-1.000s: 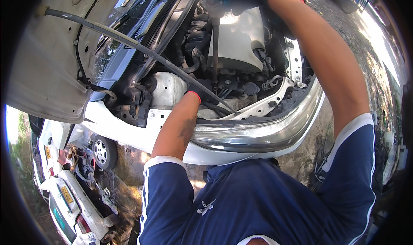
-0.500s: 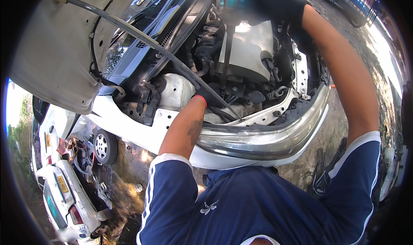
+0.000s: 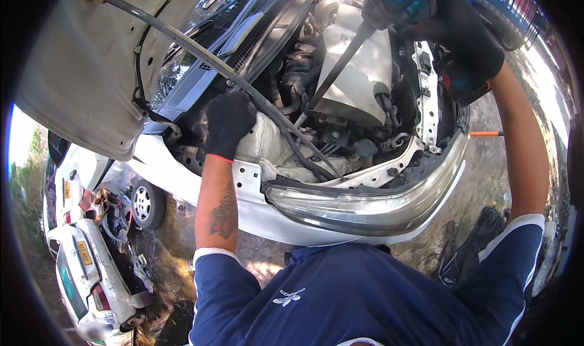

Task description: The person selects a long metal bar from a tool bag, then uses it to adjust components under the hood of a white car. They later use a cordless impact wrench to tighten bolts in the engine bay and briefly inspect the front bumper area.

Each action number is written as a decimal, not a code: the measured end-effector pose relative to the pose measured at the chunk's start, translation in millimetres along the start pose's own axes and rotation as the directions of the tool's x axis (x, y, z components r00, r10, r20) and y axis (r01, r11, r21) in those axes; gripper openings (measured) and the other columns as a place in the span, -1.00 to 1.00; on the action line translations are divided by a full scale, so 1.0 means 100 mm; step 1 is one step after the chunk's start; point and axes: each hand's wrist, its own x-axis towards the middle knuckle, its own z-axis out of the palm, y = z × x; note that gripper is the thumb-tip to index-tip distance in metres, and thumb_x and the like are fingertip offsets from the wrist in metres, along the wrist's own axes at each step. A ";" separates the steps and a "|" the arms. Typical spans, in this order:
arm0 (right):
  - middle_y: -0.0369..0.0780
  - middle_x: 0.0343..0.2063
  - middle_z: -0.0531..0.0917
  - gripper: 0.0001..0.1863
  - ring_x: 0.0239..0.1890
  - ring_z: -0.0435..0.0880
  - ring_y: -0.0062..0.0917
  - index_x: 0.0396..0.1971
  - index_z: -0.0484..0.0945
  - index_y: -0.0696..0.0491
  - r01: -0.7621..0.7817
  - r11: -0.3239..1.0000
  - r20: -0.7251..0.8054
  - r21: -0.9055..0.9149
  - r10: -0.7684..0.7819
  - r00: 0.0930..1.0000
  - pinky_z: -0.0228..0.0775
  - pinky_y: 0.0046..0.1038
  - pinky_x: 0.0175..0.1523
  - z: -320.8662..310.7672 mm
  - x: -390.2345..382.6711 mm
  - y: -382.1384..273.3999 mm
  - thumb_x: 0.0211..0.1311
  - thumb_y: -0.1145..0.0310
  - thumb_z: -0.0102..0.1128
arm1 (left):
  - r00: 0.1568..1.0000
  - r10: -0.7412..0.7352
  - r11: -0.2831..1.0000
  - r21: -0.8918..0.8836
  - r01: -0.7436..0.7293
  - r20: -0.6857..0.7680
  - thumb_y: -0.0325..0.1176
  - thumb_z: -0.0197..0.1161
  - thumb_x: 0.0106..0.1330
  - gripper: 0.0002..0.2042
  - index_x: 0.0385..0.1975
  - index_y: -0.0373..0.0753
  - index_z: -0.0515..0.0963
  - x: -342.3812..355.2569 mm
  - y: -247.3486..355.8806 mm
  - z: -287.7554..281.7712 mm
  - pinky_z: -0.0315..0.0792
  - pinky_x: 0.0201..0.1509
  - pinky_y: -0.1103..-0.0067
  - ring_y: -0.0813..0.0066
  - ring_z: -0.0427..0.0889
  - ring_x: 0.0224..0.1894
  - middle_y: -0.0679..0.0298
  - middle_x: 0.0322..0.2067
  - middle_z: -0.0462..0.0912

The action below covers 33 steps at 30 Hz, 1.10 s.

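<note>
My right hand point(image 3: 465, 36), in a black glove, is closed round the handle of a teal cordless impact wrench point(image 3: 398, 4) above the engine bay. From its nose a long dark extension bar point(image 3: 340, 64) slants down to the left, across the pale engine cover point(image 3: 360, 60). The bar's lower end, with what looks like a socket, hangs near the prop rod. Beside the white strut tower point(image 3: 258, 136), my left hand point(image 3: 230, 121) is curled closed in its black glove. Whatever its fingers hold, if anything, is hidden.
A prop rod point(image 3: 167, 31) crosses the bay and holds up the raised hood point(image 3: 73, 72). The clear headlight point(image 3: 347, 209) lies between me and the engine. At the lower left are a loose wheel point(image 3: 148, 204) and a damaged white car section point(image 3: 91, 273).
My left hand has pulled back from the bar's lower end, left to the strut tower. The impact wrench has moved right and nearer, tilting the bar and drawing its lower end up.
</note>
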 end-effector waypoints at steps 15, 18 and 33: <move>-0.22 -0.41 0.70 -0.49 -0.34 0.71 -0.26 -0.19 0.53 -0.06 0.110 0.927 0.021 -0.358 -0.109 0.994 0.52 -0.18 -0.24 1.11 0.07 0.23 -0.16 0.04 0.44 | 0.914 0.238 0.856 -0.374 -0.357 -0.329 -0.15 0.33 0.17 -0.62 -0.09 -0.23 0.58 0.29 0.19 0.06 0.52 -0.05 0.23 -0.02 0.68 -0.21 -0.04 -0.27 0.68; -0.19 -0.39 0.69 -0.50 -0.33 0.70 -0.23 -0.18 0.51 0.00 0.161 0.885 -0.005 -0.437 -0.181 0.983 0.51 -0.20 -0.24 1.32 0.06 0.48 -0.12 0.08 0.44 | 0.912 0.402 0.658 -0.668 -0.348 -0.078 -0.19 0.27 0.24 -0.62 0.02 -0.21 0.54 0.13 0.90 0.03 0.51 0.01 0.27 -0.08 0.63 -0.09 -0.08 -0.15 0.64; -0.10 -0.42 0.67 -0.66 -0.38 0.70 -0.17 -0.25 0.52 0.06 0.287 0.873 0.067 -0.394 -0.285 0.956 0.54 -0.20 -0.28 1.78 0.22 0.36 0.02 0.19 0.27 | 0.937 0.348 0.620 -0.741 -0.259 -0.036 -0.22 0.28 0.24 -0.72 -0.16 -0.27 0.64 0.25 0.57 0.88 0.54 -0.07 0.38 0.17 0.72 -0.19 0.07 -0.27 0.72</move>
